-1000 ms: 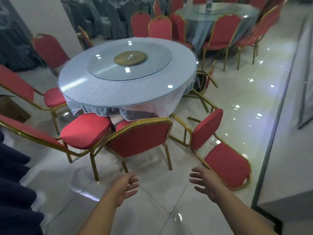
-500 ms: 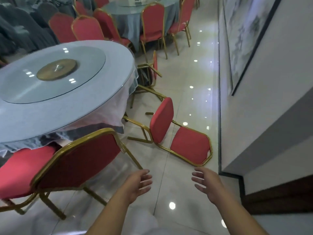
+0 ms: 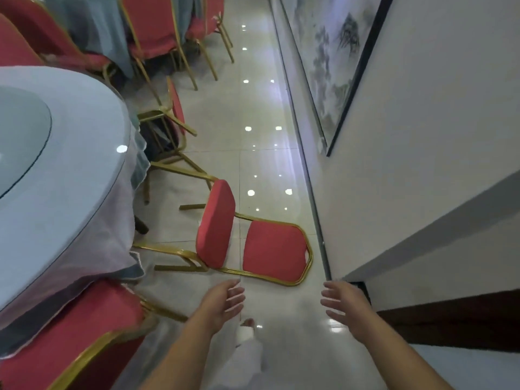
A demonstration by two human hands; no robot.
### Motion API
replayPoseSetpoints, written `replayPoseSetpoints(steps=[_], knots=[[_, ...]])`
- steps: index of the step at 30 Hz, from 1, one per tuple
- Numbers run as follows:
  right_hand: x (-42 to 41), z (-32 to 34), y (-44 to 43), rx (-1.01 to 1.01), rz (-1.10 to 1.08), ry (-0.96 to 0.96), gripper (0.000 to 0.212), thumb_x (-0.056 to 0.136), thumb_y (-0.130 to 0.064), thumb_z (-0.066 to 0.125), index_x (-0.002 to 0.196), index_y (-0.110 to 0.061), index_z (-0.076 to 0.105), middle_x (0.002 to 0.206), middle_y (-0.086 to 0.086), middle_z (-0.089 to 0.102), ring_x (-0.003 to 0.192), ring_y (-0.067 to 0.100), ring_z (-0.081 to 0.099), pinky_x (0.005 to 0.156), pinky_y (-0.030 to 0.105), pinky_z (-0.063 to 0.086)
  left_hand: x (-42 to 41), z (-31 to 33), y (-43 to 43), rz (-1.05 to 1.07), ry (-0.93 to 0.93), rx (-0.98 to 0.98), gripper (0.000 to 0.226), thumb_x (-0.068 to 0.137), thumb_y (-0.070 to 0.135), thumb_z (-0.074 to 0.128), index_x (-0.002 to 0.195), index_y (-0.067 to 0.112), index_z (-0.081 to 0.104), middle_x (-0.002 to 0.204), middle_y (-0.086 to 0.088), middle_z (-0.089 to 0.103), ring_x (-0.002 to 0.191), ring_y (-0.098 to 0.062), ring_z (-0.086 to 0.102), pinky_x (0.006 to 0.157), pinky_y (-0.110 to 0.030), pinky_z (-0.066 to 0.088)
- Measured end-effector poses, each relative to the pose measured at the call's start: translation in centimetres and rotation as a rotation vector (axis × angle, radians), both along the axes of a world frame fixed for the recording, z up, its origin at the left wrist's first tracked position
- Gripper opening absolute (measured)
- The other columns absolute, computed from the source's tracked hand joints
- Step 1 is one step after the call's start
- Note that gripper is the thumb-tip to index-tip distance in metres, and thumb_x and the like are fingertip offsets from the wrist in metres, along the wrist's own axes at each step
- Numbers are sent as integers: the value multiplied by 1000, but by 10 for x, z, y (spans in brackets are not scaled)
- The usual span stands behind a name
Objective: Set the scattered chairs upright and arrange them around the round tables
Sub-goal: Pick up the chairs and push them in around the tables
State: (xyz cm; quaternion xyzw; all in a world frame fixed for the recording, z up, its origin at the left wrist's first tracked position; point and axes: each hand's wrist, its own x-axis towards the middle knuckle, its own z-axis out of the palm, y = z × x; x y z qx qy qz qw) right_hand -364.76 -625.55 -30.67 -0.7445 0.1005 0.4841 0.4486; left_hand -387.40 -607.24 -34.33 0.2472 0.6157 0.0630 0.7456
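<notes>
A red chair with a gold frame lies tipped on its back on the tiled floor, its seat standing up and its legs pointing toward the round table. Just short of its backrest, my left hand and my right hand are both held out open with fingers spread, touching nothing. A second fallen chair lies further back against the table's cloth. An upright red chair stands at the table, lower left.
A white wall with a framed landscape painting runs close along the right, with a dark skirting at its foot. Further back stand more red chairs around another draped table. My foot shows between my arms.
The view has swung right and moved closer to the fallen chair. Both open hands have come nearer to its backrest. The upright chair has slid to the lower left edge.
</notes>
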Motion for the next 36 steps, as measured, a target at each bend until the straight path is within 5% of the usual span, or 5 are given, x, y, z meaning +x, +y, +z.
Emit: replayPoseSetpoints(steps=[10, 16, 20, 27, 36], knots=[[73, 4, 52, -59, -104, -52, 15, 92, -21, 63, 104, -14, 65, 104, 9, 67, 90, 25, 67, 68, 35, 52, 82, -37, 85, -83, 28, -96, 11, 97, 19, 57, 101, 10, 62, 97, -10, 61, 83, -20, 60, 70, -33, 51], [156, -14, 107, -136, 84, -59, 8, 92, -12, 55, 88, -11, 62, 87, 9, 60, 78, 23, 57, 63, 32, 46, 121, -62, 93, 5, 106, -98, 13, 96, 21, 59, 99, 9, 62, 99, -11, 64, 84, -22, 61, 71, -34, 52], [212, -48, 153, -215, 294, -48, 12, 97, -20, 57, 104, -11, 60, 99, 10, 59, 95, 27, 59, 88, 47, 53, 138, -76, 83, 136, 179, -139, 15, 95, 22, 60, 91, 9, 64, 80, -7, 61, 69, -19, 57, 66, -32, 53], [279, -160, 204, -418, 745, -179, 32, 92, -28, 67, 114, -6, 61, 96, 5, 59, 92, 25, 55, 82, 41, 48, 160, -160, 63, 292, 297, -261, 16, 97, 20, 58, 101, 7, 65, 90, -10, 61, 78, -23, 61, 69, -34, 54], [289, -421, 266, -400, 963, -100, 101, 73, -44, 85, 152, -22, 27, 152, 9, 38, 127, 28, 47, 93, 39, 45, 222, -410, 67, 445, 224, -418, 45, 95, 43, 58, 129, 14, 54, 116, -8, 59, 96, -21, 57, 76, -40, 49]])
